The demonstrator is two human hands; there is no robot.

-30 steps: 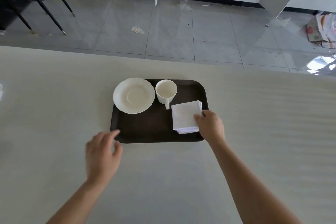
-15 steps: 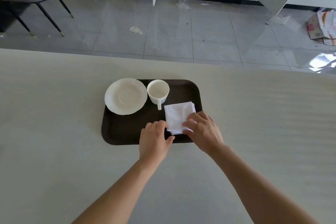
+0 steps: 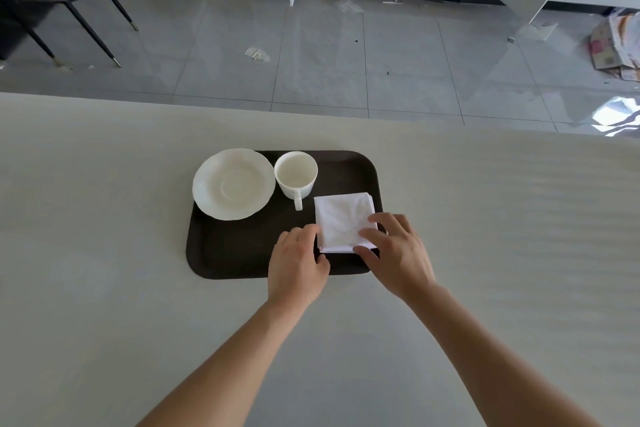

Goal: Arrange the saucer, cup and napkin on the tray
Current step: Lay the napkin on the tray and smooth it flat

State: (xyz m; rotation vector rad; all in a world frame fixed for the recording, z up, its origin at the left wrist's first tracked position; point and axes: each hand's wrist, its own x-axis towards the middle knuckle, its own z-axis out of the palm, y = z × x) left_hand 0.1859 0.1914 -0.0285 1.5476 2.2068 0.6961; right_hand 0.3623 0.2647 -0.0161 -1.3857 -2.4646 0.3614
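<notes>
Squaring the folded napkin (image 3: 346, 225), my left hand (image 3: 298, 265) and right hand (image 3: 398, 253) rest spread on its edges, gripping nothing. Pushing carelessly could fan the layers or nudge the cup (image 3: 295, 175).

The hands cover the napkin's (image 3: 344, 220) near corners and part of the tray's (image 3: 228, 253) front rim.

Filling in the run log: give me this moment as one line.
stage: squaring napkin | left hand at its left edge | right hand fingers on top | saucer, cup apart on tray
</notes>
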